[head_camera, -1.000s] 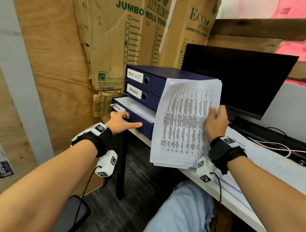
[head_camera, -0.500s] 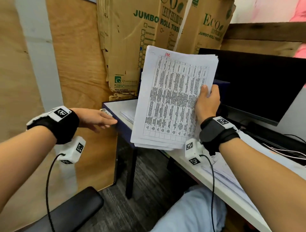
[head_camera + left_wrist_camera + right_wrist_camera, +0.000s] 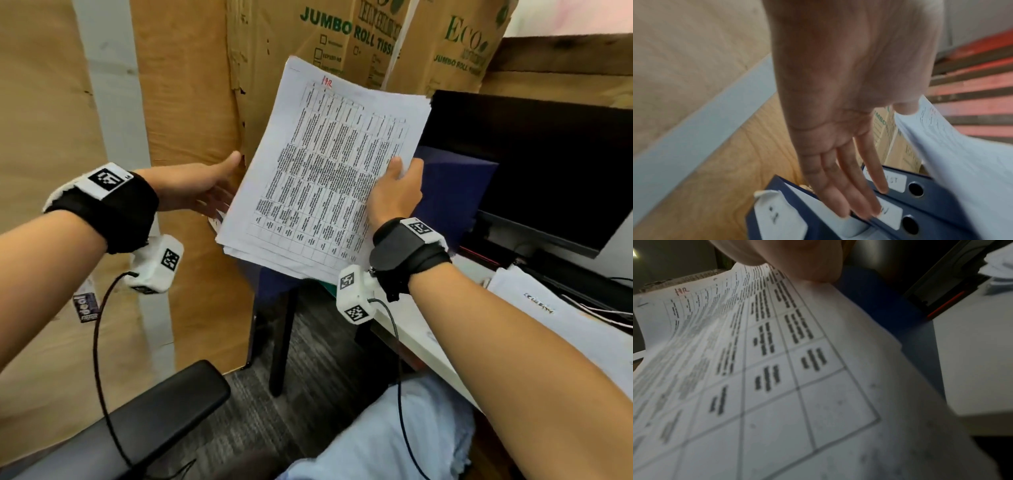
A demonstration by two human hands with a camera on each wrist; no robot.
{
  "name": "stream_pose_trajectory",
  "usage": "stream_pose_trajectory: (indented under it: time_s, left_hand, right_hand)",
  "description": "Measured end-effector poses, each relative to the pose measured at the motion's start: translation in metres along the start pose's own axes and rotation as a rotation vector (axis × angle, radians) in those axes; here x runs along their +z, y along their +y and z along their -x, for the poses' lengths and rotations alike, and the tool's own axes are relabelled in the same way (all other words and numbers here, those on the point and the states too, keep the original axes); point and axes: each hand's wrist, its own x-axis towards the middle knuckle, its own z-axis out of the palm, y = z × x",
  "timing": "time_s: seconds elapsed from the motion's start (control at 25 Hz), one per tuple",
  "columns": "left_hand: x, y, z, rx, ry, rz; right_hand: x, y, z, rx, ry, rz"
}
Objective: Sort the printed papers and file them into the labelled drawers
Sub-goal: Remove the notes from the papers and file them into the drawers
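Two hands are at work. The right hand holds the stack of printed papers in a firm grip, thumb on the top sheet, which is marked "HR" in red. Since a second ago the stack has risen from in front of the drawer unit to reading height. The left hand has left the bottom drawer, now pulled out, and lies flat with straight fingers over it, holding nothing. Blur leaves contact with the filed sheets uncertain. Judgement: the HR sheet goes into this drawer next.
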Motion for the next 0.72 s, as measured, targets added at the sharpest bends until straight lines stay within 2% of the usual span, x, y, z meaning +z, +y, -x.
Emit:
stream_pose_trajectory:
  time_s: [0.08,0.16,0.28,0.4,0.52,0.6,0.72]
  left_hand:
    - [0.008,0.004,0.003,0.056,-0.07,0.059]
    - [0.004,0.007,0.001,0.124,0.039,-0.035]
    - [-0.013,0.004,-0.004,0.107,0.257,-0.087]
    - [-0.03,-0.007,-0.005,0.009,0.393,-0.078]
    - [-0.032,-0.021,-0.003,-0.089,0.387,-0.11]
    - [-0.029,-0.028,-0.001,-0.123,0.329,-0.196]
    - [-0.027,-0.031,0.004,-0.156,0.218,-0.131]
  right_hand:
    - [0.005,-0.003,0.008,0.03,-0.009,-0.007]
    - [0.008,-0.006,0.013,0.053,-0.067,0.036]
    - [0.013,-0.002,0.015,0.06,-0.297,0.147]
    - [0.021,0.02,0.014,0.184,-0.571,0.24]
    - [0.031,0.045,0.013,0.284,-0.658,0.354]
    - [0.036,0.054,0.011,0.389,-0.686,0.364]
    - [0.032,0.033,0.021,0.375,-0.804,0.479]
